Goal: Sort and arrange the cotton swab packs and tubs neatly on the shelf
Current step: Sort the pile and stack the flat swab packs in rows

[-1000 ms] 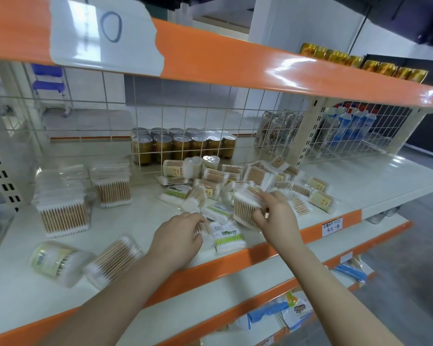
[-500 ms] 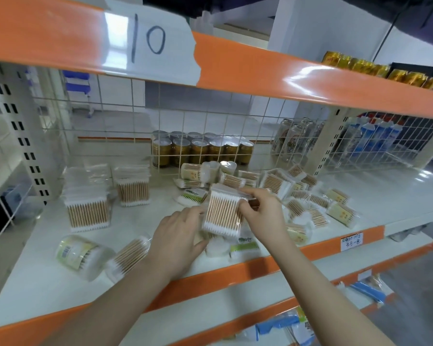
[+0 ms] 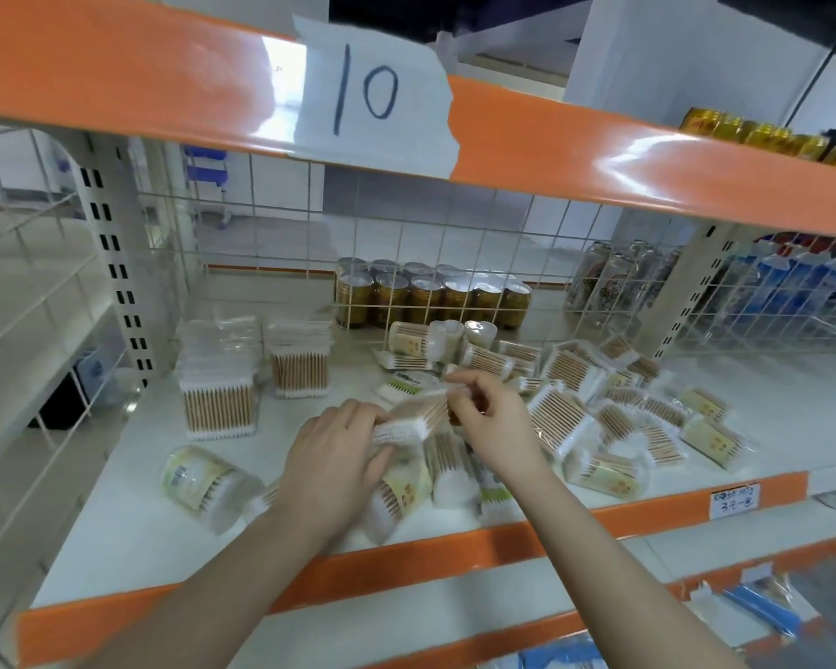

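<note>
The white shelf board (image 3: 131,519) with an orange front edge carries everything. Far left of the left hand (image 3: 331,468), two upright stacks of clear cotton swab packs (image 3: 218,379) stand side by side, the rear stack (image 3: 300,362) smaller. Near left of that hand, a round swab tub (image 3: 199,480) lies on its side. Right of the right hand (image 3: 495,427), a loose heap of swab packs (image 3: 614,417) sprawls toward the front edge. Beyond both hands, small tubs (image 3: 416,339) lie before a wire grid.

Orange shelf edge (image 3: 454,552), white shelf (image 3: 131,523), gold cans (image 3: 430,301), tan-and-white swab packs (image 3: 218,408).
</note>
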Action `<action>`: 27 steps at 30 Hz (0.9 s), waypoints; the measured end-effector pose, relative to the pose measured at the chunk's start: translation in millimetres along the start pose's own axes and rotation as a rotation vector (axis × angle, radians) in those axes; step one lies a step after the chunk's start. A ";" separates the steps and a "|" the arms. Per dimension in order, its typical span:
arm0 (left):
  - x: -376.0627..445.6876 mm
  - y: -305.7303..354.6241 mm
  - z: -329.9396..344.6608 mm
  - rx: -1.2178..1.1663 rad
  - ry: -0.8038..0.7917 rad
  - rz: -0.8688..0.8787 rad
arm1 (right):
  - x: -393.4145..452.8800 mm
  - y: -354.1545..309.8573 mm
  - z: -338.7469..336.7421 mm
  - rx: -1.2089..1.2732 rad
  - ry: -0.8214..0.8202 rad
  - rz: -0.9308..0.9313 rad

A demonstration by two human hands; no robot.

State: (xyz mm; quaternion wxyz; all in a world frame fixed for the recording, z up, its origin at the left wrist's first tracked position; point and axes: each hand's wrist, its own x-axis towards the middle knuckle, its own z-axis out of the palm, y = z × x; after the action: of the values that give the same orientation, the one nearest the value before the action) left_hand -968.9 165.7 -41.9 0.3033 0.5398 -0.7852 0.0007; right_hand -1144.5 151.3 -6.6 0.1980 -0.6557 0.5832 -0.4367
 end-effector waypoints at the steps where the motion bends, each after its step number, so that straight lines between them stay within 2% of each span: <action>1: 0.3 -2.0 -0.2 0.008 0.023 -0.008 | 0.9 1.0 1.0 0.019 -0.015 0.008; 9: 5.0 -2.7 -4.4 -0.219 0.126 -0.208 | 7.2 4.1 12.6 0.088 -0.073 -0.003; 13: 6.6 -8.7 -2.2 -0.265 0.122 -0.243 | 9.3 5.6 15.2 0.116 -0.076 0.010; 17: 7.5 -10.4 -3.2 -0.342 0.143 -0.287 | 9.5 8.4 24.4 0.247 -0.098 0.092; 22: 9.5 -13.9 -4.7 -0.366 0.160 -0.360 | 10.1 7.4 35.6 0.346 -0.022 0.150; 27: 11.7 -18.8 -4.3 -0.379 0.153 -0.422 | 10.6 2.4 47.5 0.319 -0.081 0.077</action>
State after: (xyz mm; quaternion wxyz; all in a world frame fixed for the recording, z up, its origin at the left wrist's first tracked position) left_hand -953.7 149.3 -38.9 0.4504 0.6233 -0.6166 -0.1687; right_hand -1108.4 128.9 -30.4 0.3393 -0.6104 0.5227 -0.4891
